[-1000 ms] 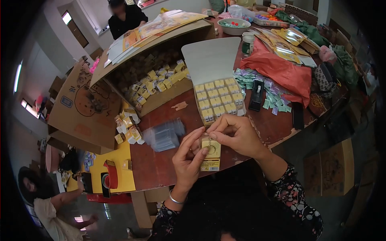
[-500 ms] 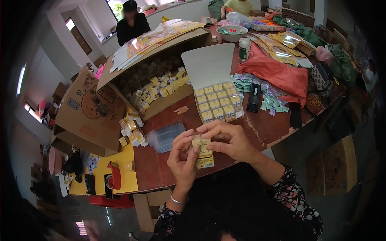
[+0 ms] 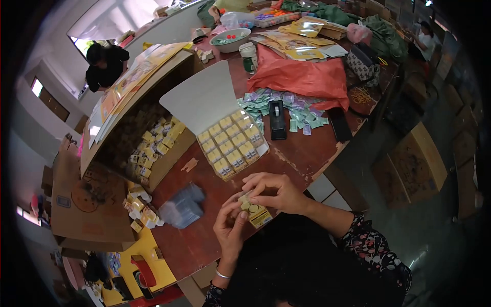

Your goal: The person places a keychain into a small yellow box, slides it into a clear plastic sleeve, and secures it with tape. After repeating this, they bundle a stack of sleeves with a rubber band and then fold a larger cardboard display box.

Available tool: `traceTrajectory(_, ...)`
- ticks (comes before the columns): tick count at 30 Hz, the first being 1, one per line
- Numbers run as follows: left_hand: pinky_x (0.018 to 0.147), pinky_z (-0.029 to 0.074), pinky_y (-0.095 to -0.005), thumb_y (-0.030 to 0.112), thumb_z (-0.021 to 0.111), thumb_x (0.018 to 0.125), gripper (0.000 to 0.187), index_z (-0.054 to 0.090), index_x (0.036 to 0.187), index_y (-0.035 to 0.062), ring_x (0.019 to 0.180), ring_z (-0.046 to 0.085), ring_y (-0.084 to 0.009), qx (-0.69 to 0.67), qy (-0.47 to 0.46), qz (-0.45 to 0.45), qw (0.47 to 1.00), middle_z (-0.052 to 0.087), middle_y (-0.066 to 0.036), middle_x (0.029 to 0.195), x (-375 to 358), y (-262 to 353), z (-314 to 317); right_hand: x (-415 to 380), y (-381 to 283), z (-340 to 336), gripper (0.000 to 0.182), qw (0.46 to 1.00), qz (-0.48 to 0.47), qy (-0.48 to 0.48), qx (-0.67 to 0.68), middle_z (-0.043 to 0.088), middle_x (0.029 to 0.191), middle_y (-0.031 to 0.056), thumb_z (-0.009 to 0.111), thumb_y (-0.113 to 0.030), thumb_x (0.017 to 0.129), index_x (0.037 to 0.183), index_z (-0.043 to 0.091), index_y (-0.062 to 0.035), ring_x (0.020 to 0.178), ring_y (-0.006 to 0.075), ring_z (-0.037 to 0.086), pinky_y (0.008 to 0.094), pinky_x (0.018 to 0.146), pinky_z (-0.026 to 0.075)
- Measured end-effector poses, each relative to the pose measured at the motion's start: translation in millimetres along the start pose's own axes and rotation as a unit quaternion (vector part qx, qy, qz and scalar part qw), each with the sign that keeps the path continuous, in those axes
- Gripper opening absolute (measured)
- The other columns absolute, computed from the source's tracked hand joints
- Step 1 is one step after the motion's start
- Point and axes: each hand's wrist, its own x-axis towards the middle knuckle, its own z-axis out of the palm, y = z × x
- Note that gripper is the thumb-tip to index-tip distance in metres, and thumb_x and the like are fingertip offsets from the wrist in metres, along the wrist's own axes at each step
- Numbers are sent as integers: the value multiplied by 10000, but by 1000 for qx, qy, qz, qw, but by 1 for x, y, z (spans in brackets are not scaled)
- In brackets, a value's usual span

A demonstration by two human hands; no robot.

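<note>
A small yellow box [image 3: 260, 217] is held between my two hands, just over the table's front edge. My left hand [image 3: 230, 225] has its thumb and fingers closed on the box's left side. My right hand [image 3: 279, 193] pinches at the upper end, where its fingers partly hide the box; a clear film seems to cover it. Beyond my hands, a white display carton [image 3: 202, 97] stands with its lid raised and rows of small yellow boxes [image 3: 230, 138] inside. Left of my hands lies a stack of clear plastic bags [image 3: 184, 207].
A large cardboard box [image 3: 176, 156] on its side holds many loose yellow boxes. Green and purple sachets [image 3: 307, 115], a black holder [image 3: 277, 120], a phone [image 3: 339, 124] and a red plastic bag [image 3: 307, 77] lie to the right. A person [image 3: 105, 66] is across the table.
The head view has turned, so the table's contents sit further left and tilted. Both hands still hold the yellow box, which now slants more.
</note>
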Motion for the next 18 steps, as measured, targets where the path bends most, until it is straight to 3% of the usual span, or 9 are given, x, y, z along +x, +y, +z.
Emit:
traceTrajectory(2, 1023, 499, -334, 10, 653, 980, 235, 626, 1213, -5, 1244, 592, -219, 19, -8, 19, 1000, 558, -190, 1424, 4, -3, -2, 14, 5, -22, 99, 997, -4, 65, -42, 696, 1171, 142, 745, -83, 903, 954, 741, 1, 1166, 233, 640, 361, 1009, 486)
traceTrajectory(3, 1020, 501, -335, 10, 653, 980, 232, 626, 1210, -5, 1242, 593, -220, 21, -5, 32, 999, 555, -189, 1425, 7, -5, -5, 28, 20, -44, 117, 985, 38, 167, -27, 696, 1182, 157, 736, -105, 913, 959, 743, 3, 1163, 244, 639, 358, 1001, 484)
traceTrajectory(6, 1007, 511, -335, 5, 651, 979, 227, 628, 1205, -3, 1238, 596, -223, 21, 2, 52, 998, 548, -188, 1427, 14, -9, -13, 63, 94, -117, 193, 899, 34, 375, -226, 695, 1198, 188, 734, -183, 918, 942, 759, 7, 1142, 259, 637, 351, 1001, 467)
traceTrajectory(9, 986, 526, -329, -7, 651, 974, 234, 628, 1207, -2, 1237, 597, -227, 14, 3, 27, 1000, 539, -187, 1432, 11, -12, -19, 75, 162, -156, 234, 866, 62, 337, -364, 715, 1130, 188, 763, -214, 889, 914, 767, 19, 1094, 262, 650, 344, 879, 529)
traceTrajectory(11, 971, 539, -324, -13, 652, 971, 240, 629, 1209, -1, 1240, 596, -228, 11, 2, -2, 1000, 536, -188, 1434, 9, -11, -22, 81, 190, -157, 258, 882, 58, 346, -315, 714, 929, 181, 789, -240, 847, 904, 767, 11, 935, 294, 686, 373, 803, 544)
traceTrajectory(13, 964, 548, -318, -11, 653, 970, 242, 629, 1210, 0, 1238, 596, -223, 3, 4, 0, 1000, 533, -187, 1436, 9, -11, -22, 85, 199, -155, 244, 894, 105, 344, -266, 708, 841, 133, 793, -243, 844, 890, 769, -4, 842, 254, 690, 354, 687, 539)
traceTrajectory(15, 960, 554, -317, -9, 656, 969, 242, 631, 1209, 1, 1238, 594, -220, 2, 5, -7, 1000, 531, -187, 1437, 7, -10, -25, 88, 200, -151, 196, 896, 201, 331, -218, 698, 868, 44, 776, -223, 880, 872, 773, -27, 817, 143, 663, 287, 531, 513)
traceTrajectory(18, 961, 557, -320, -5, 661, 966, 240, 634, 1204, 3, 1239, 593, -218, 7, 5, -21, 1000, 531, -188, 1438, 4, -10, -31, 90, 190, -137, 154, 895, 223, 376, -90, 663, 815, -10, 762, -216, 901, 865, 754, -66, 759, 83, 636, 272, 569, 523)
